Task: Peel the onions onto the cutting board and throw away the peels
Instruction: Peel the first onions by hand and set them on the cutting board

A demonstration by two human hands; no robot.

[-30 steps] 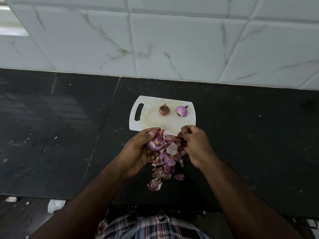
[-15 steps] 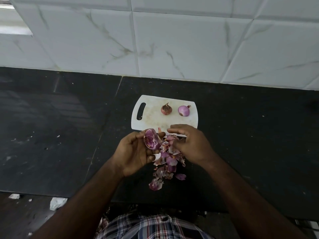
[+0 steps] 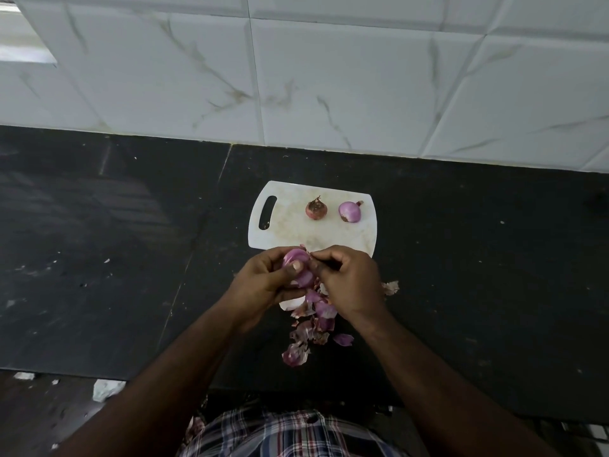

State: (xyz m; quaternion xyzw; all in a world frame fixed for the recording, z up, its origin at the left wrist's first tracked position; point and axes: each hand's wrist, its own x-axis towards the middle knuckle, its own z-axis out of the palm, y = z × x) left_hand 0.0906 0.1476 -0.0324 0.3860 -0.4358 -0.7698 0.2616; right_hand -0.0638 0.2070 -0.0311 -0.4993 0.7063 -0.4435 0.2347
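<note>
While a partly peeled purple onion [image 3: 298,267] was gripped in the curled left hand [image 3: 263,285], just in front of the white plastic cutting board [image 3: 286,225], a bit of its skin was pinched at its top by the right hand [image 3: 349,282]. Much of that onion was hidden by fingers and thumb. On the board, an unpeeled reddish-brown onion [image 3: 316,209] and a peeled pale purple onion [image 3: 350,212] were set apart. Below the hands, a pile of loose purple peels [image 3: 313,328] was spread on the black stone counter [image 3: 478,258]; part of it was covered by the wrists.
</note>
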